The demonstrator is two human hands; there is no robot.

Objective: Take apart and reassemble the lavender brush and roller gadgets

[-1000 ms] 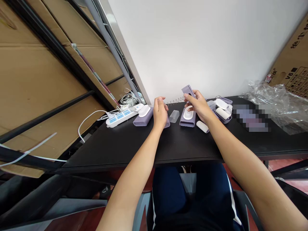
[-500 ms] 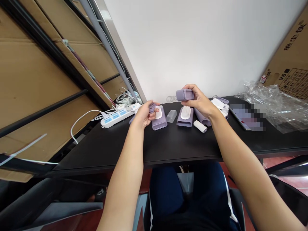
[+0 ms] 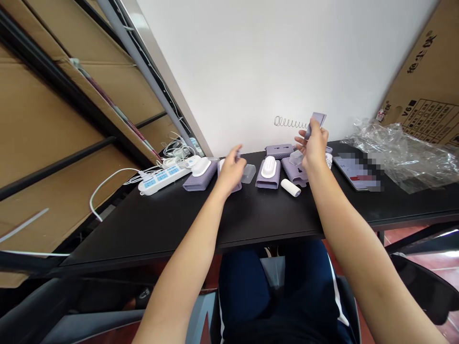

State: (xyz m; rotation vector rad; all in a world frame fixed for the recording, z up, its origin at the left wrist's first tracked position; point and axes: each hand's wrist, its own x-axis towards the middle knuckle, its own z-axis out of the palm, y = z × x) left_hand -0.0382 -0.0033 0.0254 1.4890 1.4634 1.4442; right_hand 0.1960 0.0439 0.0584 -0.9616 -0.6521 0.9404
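My right hand (image 3: 315,143) is raised in front of the wall, its fingers closed on a purple plastic piece (image 3: 318,119) that shows as a narrow slab. A thin wire coil (image 3: 289,123) stretches leftward beside these fingers; whether they hold it I cannot tell. My left hand (image 3: 232,171) is closed on a small purple part (image 3: 238,154), mostly hidden by the fingers. It hovers over a purple case (image 3: 235,188), largely covered. Close by lies a clear plastic box (image 3: 248,175). Between the hands stands a purple case (image 3: 268,182) with a white oval piece (image 3: 268,167) on top.
Another purple case (image 3: 201,180) lies left, beside a white power strip (image 3: 159,179). Purple holders (image 3: 279,151) with slots, a white cylinder (image 3: 290,188) and a phone (image 3: 353,172) lie on the black table (image 3: 265,215). Crumpled clear plastic (image 3: 405,153) and a carton (image 3: 419,91) are at right.
My right hand has risen and moved right, and its purple piece shows a narrower side. The wire coil has shifted up and right. My left hand has moved right and turned palm down.
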